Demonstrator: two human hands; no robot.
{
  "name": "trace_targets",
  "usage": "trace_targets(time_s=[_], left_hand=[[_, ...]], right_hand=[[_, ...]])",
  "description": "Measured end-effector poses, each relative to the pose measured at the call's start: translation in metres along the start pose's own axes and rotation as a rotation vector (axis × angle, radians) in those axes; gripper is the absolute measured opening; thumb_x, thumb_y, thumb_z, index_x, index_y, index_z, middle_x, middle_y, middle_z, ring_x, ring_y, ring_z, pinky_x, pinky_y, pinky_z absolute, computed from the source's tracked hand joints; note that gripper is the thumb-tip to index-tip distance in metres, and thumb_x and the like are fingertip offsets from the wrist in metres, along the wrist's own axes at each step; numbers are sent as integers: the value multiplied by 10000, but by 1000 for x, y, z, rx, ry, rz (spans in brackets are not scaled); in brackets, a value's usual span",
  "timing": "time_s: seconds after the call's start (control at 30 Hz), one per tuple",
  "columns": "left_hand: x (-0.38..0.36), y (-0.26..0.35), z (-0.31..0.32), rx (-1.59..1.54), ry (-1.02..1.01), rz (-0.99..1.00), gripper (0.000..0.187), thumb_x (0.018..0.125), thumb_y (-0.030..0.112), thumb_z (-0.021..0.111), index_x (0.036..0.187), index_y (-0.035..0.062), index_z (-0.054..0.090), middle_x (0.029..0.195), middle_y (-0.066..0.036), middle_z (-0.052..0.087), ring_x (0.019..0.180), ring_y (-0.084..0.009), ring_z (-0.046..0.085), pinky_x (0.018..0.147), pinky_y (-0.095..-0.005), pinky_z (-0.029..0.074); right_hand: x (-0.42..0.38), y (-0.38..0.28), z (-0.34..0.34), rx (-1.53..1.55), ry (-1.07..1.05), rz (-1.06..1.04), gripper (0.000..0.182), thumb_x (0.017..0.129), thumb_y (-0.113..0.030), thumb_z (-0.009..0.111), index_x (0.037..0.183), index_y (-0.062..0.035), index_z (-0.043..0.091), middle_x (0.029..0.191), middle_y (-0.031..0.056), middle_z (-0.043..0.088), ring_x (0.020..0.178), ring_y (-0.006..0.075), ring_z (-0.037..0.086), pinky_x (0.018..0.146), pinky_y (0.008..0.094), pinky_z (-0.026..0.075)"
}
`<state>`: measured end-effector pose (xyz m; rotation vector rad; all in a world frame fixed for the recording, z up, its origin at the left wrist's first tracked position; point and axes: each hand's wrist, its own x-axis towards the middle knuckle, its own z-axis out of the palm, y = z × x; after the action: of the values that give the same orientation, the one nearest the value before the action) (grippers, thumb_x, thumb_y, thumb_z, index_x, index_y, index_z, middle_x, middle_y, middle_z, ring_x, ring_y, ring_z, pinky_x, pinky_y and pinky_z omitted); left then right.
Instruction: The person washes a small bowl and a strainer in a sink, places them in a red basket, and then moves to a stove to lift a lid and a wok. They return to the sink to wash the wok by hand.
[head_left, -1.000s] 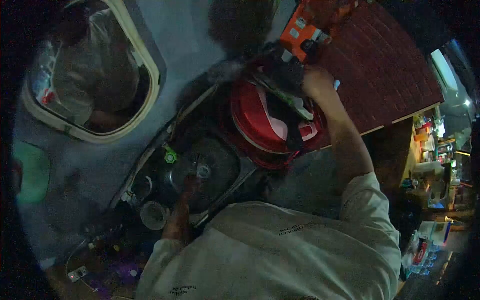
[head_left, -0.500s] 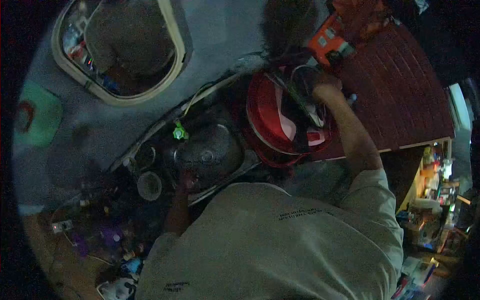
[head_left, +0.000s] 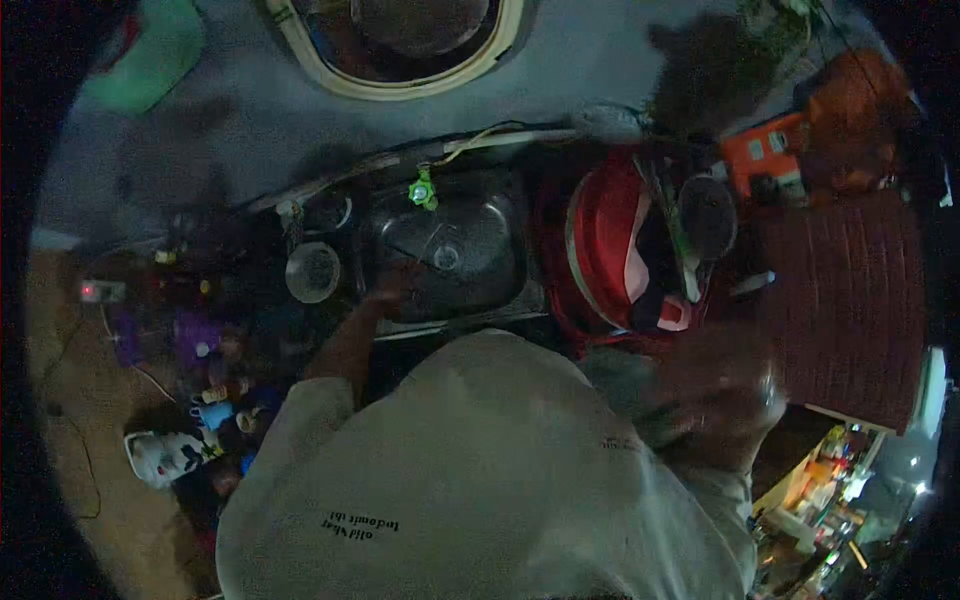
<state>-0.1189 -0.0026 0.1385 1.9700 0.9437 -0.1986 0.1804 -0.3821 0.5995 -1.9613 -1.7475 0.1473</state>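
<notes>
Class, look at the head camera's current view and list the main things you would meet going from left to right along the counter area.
Small white box with a red light, round container, metal sink, red tub, dark red tabletop.

Small dark lettering [head_left: 360, 526] on the pale shirt [head_left: 480, 450], too blurred to read with certainty
</notes>
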Motion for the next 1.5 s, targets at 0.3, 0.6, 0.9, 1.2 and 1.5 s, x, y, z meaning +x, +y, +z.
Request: trace_targets(time_s=[0.3, 0.6, 0.9, 1.2, 1.5], left_hand=[[-17, -29, -24, -985, -38, -38, 308, 932, 182, 585, 1223, 84, 583, 1141, -75, 622, 965, -230, 615, 843, -397, 498], [24, -64, 43, -28, 262, 489, 344, 948, 279, 567, 1215, 67, 617, 1167, -130, 631, 1088, -284, 603, 938, -421, 482], [-7, -25, 18, -309, -175, -110, 505, 921, 296, 621, 1359, 73, 506, 1360, -173, 517, 1210, -347, 539, 1008, -452, 425], [67, 30, 26, -86, 381, 263, 442, 932, 280, 589, 1303, 51, 518, 1269, -188, 558, 1122, -362, 578, 937, -456, 468], [96, 53, -38, -234, 70, 133, 305, 953, 284, 556, 997, -9, 630, 905, -139, 646, 836, -267, 659, 726, -399, 515]], right_hand=[[-2, 2, 18, 687, 200, -149, 205, 873, -239, 672, 951, -50, 666, 952, 47, 663, 865, 172, 623, 781, 317, 500], [88, 70, 254, 748, -428, 656, 297, 943, -308, 611, 1039, -27, 622, 958, 81, 638, 922, 181, 586, 834, 352, 462], [162, 89, 443, 797, -423, 1002, 450, 968, -339, 545, 1297, -37, 489, 1161, 145, 602, 1075, 260, 577, 927, 413, 471], [153, 117, 537, 892, -338, 1055, 439, 981, -321, 517, 1318, -40, 497, 1189, 152, 598, 1085, 278, 589, 925, 434, 487], [45, 194, 673, 1621, 49, 217, 431, 995, -303, 489, 1339, -44, 505, 1217, 160, 595, 1094, 297, 600, 924, 456, 503]])
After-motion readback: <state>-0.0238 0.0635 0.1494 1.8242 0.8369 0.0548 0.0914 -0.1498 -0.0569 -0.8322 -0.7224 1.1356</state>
